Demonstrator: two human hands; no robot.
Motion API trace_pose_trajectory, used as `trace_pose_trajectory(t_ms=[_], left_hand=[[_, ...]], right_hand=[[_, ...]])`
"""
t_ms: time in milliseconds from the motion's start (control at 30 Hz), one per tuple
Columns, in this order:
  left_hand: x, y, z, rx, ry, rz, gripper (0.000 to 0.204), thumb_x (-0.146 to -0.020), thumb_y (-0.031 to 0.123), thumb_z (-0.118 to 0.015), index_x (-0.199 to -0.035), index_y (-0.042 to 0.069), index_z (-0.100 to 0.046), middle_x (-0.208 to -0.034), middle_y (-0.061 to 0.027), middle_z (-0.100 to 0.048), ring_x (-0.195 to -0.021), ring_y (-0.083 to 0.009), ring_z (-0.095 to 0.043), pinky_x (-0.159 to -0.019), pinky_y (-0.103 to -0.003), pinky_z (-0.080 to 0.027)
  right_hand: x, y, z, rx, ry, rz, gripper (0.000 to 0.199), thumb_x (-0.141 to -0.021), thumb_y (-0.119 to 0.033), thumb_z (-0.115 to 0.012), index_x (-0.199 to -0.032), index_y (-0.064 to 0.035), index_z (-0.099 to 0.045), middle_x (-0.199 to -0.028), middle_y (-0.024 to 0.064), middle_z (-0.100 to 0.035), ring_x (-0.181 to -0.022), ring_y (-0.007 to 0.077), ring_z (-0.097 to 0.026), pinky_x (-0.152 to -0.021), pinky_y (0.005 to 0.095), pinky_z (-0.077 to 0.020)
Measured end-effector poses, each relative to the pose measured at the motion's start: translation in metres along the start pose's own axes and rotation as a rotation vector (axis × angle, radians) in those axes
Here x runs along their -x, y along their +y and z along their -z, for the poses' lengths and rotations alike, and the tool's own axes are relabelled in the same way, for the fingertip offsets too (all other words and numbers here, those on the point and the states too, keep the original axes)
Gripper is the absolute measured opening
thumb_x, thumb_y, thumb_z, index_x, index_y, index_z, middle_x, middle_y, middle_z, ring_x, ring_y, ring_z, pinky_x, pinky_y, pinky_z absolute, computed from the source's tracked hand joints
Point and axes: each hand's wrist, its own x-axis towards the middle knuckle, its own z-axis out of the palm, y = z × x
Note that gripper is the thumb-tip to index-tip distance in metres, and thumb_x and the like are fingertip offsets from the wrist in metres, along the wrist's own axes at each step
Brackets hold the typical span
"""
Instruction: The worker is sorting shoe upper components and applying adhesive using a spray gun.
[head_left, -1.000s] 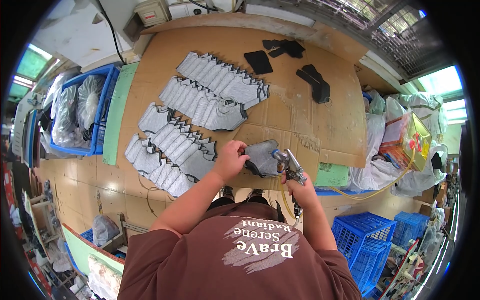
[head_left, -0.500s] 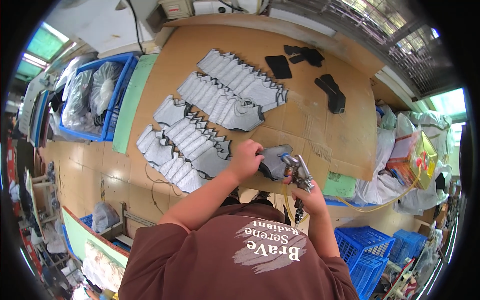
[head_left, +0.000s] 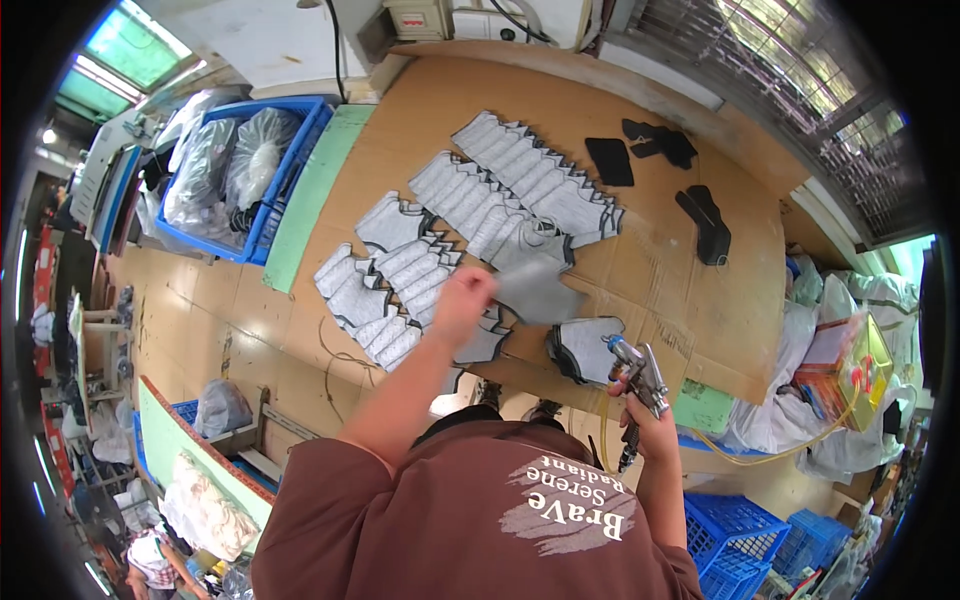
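Note:
My right hand (head_left: 652,428) is wrapped round a metal spray gun (head_left: 640,375) near the table's front edge. Just left of the gun's nozzle lie grey fabric pieces with dark edges (head_left: 592,343), stacked together. My left hand (head_left: 463,303) is farther forward, smeared by motion, with its fingers closed at the edge of a blurred grey fabric piece (head_left: 540,292). Under and beyond that hand, more grey pieces (head_left: 412,270) overlap in slanting rows on the cardboard-covered table (head_left: 690,270). One long row (head_left: 540,175) lies at the far side.
Black cut pieces (head_left: 705,225) lie at the table's far right. A blue crate (head_left: 235,250) with plastic bags stands at the left. A yellow hose (head_left: 770,450) runs from the gun toward a gold-coloured container (head_left: 865,370). Blue crates (head_left: 735,540) sit at the lower right.
My left hand has moved forward and left from beside the gun, taking a grey piece toward the rows. The gun stays in my right hand. The whole view has shifted.

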Motion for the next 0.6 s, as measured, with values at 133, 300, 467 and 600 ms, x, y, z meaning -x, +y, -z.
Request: trace_pose_trajectory(t_ms=[133, 300, 467, 600], left_hand=[[-0.055, -0.002, 0.108, -0.156, 0.337, -0.032, 0.013, -0.077, 0.012, -0.059, -0.082, 0.001, -0.06, -0.066, -0.0033, -0.056, -0.056, -0.0102, -0.052, -0.051, -0.023, -0.042], [-0.108, -0.013, 0.195, -0.38, 0.448, 0.019, 0.028, -0.077, 0.018, -0.06, -0.096, -0.003, -0.058, -0.071, -0.0077, -0.059, -0.061, -0.0152, -0.055, -0.056, -0.027, -0.045], [-0.1, -0.007, 0.159, -0.914, 0.539, -0.357, 0.031, -0.076, 0.019, -0.063, -0.095, -0.005, -0.058, -0.086, -0.0146, -0.062, -0.077, -0.024, -0.059, -0.069, -0.031, -0.047], [-0.024, 0.012, 0.04, -0.555, -0.059, -0.22, 0.014, -0.075, 0.011, -0.064, -0.088, 0.004, -0.062, -0.085, -0.0093, -0.061, -0.079, -0.0213, -0.058, -0.068, -0.03, -0.047]], right_hand=[[-0.002, 0.002, 0.003, 0.05, -0.059, 0.059, 0.03, -0.082, -0.006, -0.053, -0.111, 0.0006, -0.051, -0.095, 0.0098, -0.058, -0.082, 0.0146, -0.055, -0.06, 0.0243, -0.0459], [-0.005, -0.004, -0.011, 0.037, -0.056, 0.065, 0.026, -0.08, -0.008, -0.053, -0.104, 0.0017, -0.053, -0.089, 0.0065, -0.059, -0.069, 0.0118, -0.052, -0.059, 0.0249, -0.0453], [-0.01, -0.012, -0.016, 0.156, -0.099, -0.101, 0.02, -0.077, -0.008, -0.056, -0.096, -0.0049, -0.056, -0.078, -0.0015, -0.055, -0.059, 0.0046, -0.046, -0.05, 0.0201, -0.0373], [-0.012, -0.012, -0.022, 0.215, -0.094, -0.11, 0.018, -0.076, -0.009, -0.056, -0.095, -0.0073, -0.057, -0.073, -0.0046, -0.053, -0.055, 0.0027, -0.042, -0.048, 0.0192, -0.0329]])
